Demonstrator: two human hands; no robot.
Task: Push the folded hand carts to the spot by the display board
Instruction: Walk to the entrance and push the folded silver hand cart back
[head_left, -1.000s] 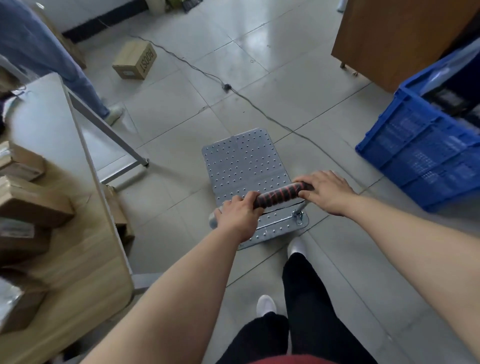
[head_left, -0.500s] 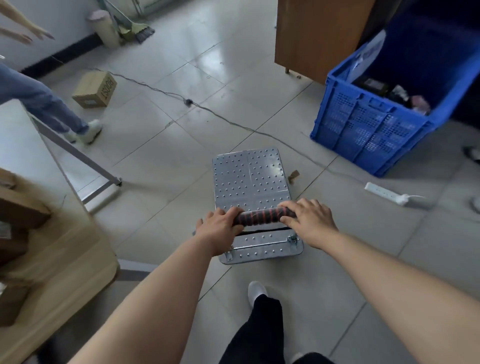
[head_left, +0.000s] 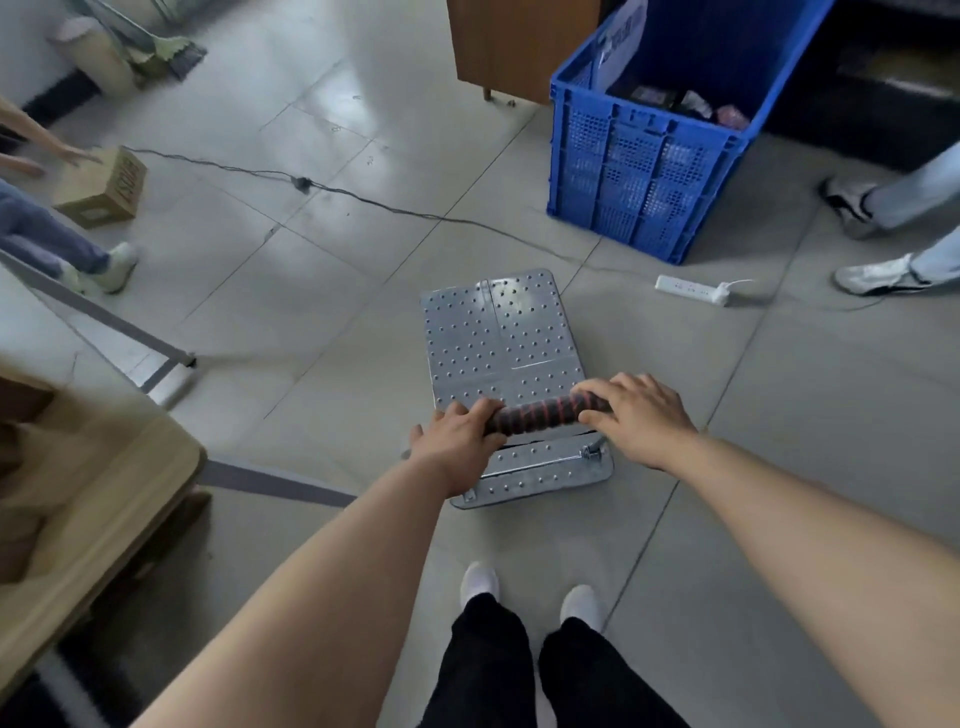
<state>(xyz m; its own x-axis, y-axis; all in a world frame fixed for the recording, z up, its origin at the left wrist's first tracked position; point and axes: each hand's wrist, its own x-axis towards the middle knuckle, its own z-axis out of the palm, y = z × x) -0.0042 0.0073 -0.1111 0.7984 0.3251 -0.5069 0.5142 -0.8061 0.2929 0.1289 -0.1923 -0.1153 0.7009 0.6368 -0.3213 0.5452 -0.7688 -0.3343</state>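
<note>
A hand cart with a perforated silver metal deck (head_left: 498, 332) stands on the tiled floor right in front of me. Its handle (head_left: 537, 414) is wrapped in red and black grip and crosses the deck's near end. My left hand (head_left: 457, 441) is closed around the handle's left end. My right hand (head_left: 636, 415) grips the right end. My two feet in white shoes stand just behind the cart. No display board is in view.
A blue crate (head_left: 639, 171) stands ahead on the right, a white power strip (head_left: 688, 289) and a black cable (head_left: 363, 200) lie across the floor ahead. A cardboard box (head_left: 104, 189) sits far left. A wooden table (head_left: 78, 499) is at my left. Other people's legs stand at both edges.
The cart and I have turned right and moved forward; the blue crate and power strip now lie closer ahead. Both hands kept their grip on the handle.
</note>
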